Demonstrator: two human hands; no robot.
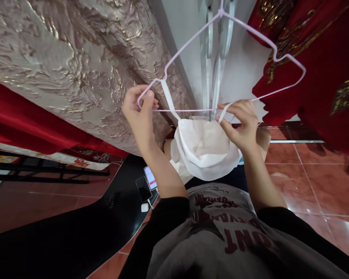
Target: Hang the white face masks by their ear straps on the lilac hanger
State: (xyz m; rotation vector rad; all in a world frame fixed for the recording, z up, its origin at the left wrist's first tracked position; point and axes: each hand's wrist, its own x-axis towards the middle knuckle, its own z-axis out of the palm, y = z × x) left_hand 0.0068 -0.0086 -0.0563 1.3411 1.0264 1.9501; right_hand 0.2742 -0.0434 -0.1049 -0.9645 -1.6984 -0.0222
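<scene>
A pale pink clothes hanger [221,13] is stretched out in front of me, the tip of its hook cut off by the top edge. My left hand [139,104] is closed around the hanger's left corner. From the notch on that side hangs one white strap of a white strappy garment [203,141], whose soft body droops between my forearms above my lap. My right hand [244,122] pinches the garment's other strap [225,111] between thumb and fingers, close to the hanger's bottom bar. The hanger's right notch carries no strap.
Shiny embossed pink fabric [75,58] hangs at the left, and red cloth with gold decoration [317,85] at the right. Between them are pale metal bars [216,77]. A black glossy surface [90,221] holds two phones [143,188] and a small white case [144,207]. Red tiles [305,182] cover the floor.
</scene>
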